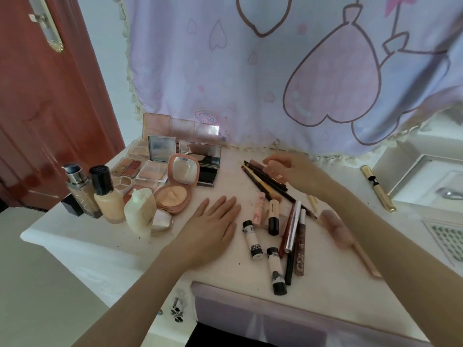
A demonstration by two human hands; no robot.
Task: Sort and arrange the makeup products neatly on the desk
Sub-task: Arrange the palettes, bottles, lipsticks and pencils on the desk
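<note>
My left hand (213, 226) lies flat with straight fingers on the white desk (100, 236), just left of several lip and concealer tubes (273, 236). My right hand (288, 171) hovers over a bundle of dark makeup pencils (263, 180) at the back of the desk, its fingers bent down onto them; whether it grips one is unclear. Open palettes and compacts (175, 166) crowd the back left. Foundation bottles (100, 194) stand at the left edge. A pink brush (338, 231) lies under my right forearm.
A gold tube (379, 189) lies on the far right of the desk. A lilac heart-print curtain (275, 71) hangs behind. A red door (37, 108) stands at the left. A purple cloth (275, 314) covers the front edge.
</note>
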